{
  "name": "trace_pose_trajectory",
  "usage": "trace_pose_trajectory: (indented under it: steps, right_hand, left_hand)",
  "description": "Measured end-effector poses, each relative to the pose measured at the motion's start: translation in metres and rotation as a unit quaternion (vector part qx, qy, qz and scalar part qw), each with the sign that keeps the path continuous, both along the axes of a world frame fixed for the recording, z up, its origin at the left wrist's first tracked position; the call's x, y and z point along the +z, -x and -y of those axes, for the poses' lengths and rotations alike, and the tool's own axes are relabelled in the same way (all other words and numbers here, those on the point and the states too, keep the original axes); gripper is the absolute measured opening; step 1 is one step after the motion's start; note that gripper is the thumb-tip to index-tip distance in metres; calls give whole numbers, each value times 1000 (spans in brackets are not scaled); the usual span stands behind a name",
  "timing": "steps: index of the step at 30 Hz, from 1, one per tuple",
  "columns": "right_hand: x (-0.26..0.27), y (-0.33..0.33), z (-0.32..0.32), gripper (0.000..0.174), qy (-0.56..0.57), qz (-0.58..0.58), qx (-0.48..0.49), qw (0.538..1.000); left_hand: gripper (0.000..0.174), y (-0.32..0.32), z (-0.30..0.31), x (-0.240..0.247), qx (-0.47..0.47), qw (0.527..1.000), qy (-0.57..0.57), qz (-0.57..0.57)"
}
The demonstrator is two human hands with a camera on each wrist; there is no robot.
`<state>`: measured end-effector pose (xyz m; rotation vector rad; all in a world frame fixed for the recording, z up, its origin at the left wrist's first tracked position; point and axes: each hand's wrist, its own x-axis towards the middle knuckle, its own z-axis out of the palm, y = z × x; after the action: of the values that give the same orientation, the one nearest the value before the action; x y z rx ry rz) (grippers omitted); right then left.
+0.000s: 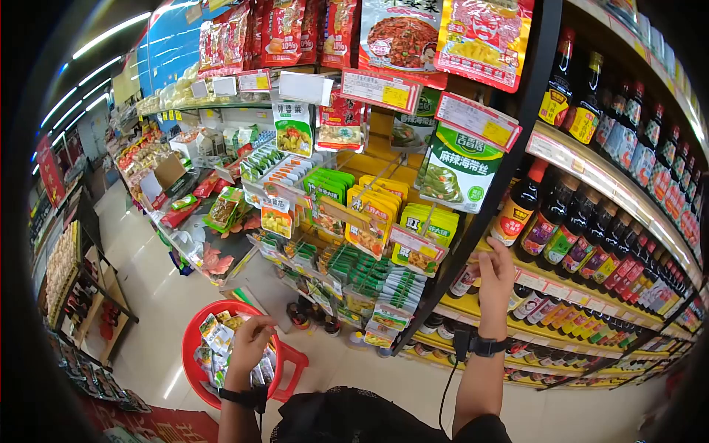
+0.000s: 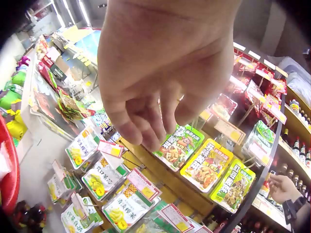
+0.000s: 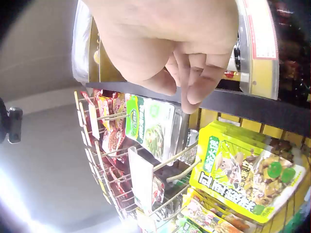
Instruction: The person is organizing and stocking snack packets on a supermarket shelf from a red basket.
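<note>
The left hand (image 1: 253, 341) is above a red basket (image 1: 190, 341) of small packets, its fingers loosely bent and nothing in them. In the left wrist view that hand (image 2: 165, 73) hangs with relaxed fingers in front of green, yellow and white hanging packets. The right hand (image 1: 493, 277) is beside the dark shelf upright, near a red-capped bottle (image 1: 515, 210); no item shows in its fingers. In the right wrist view the right hand (image 3: 170, 48) has loosely bent fingers near the upright, above the yellow-green packets (image 3: 243, 170) and a green-and-white packet (image 3: 151, 127).
Shelves of dark sauce bottles (image 1: 591, 244) stand on the right. Hooks with price tags (image 1: 478, 122) project from the packet rack. Red packets (image 1: 284, 33) hang at the top. A low display (image 1: 159, 188) stands left of the rack. Tiled floor (image 1: 155, 284) lies around the basket.
</note>
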<state>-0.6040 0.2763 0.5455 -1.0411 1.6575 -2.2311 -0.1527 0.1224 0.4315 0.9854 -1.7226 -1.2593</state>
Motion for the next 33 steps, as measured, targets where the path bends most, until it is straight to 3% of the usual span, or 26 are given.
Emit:
trace_pose_trajectory:
  steps: [5,10,13,17,21,24,25,27,30,31,33]
  right_hand:
    - [22,-11,0,33,-1,-49,-17,999]
    - [77,-43,23,49,-7,-170,-15,985]
    - [97,-56,43,54,-18,-218,-18,976]
    - [107,-61,64,59,-106,-197,-18,975]
    - [98,-54,62,61,-140,-246,-52,958]
    - [99,-74,55,59,-174,-274,-84,942]
    - [98,-84,54,60,-154,-236,-75,956]
    - [99,-109,53,57,-172,-230,-95,953]
    - [92,-132,44,51,-191,-261,-124,938]
    - [89,-133,38,50,-190,-263,-124,938]
    - [85,-159,37,49,-198,-272,-157,929]
  left_hand:
    - [13,6,17,2,-38,999,4,38]
    - [15,-10,25,2,-37,998,-9,57]
    - [14,-31,37,-31,-37,998,-40,10]
    - [14,-62,44,-50,-28,998,-48,23]
    - [17,-97,64,-119,-22,999,26,34]
    - [22,-136,63,-197,34,991,-91,96]
    - [23,-151,60,-219,45,984,-134,110]
    - [27,-182,51,-265,68,950,-265,150]
    - [30,-219,24,-313,119,902,-348,226]
    - [32,-234,17,-335,72,905,-336,251]
    - [32,-251,-4,-378,139,872,-410,230]
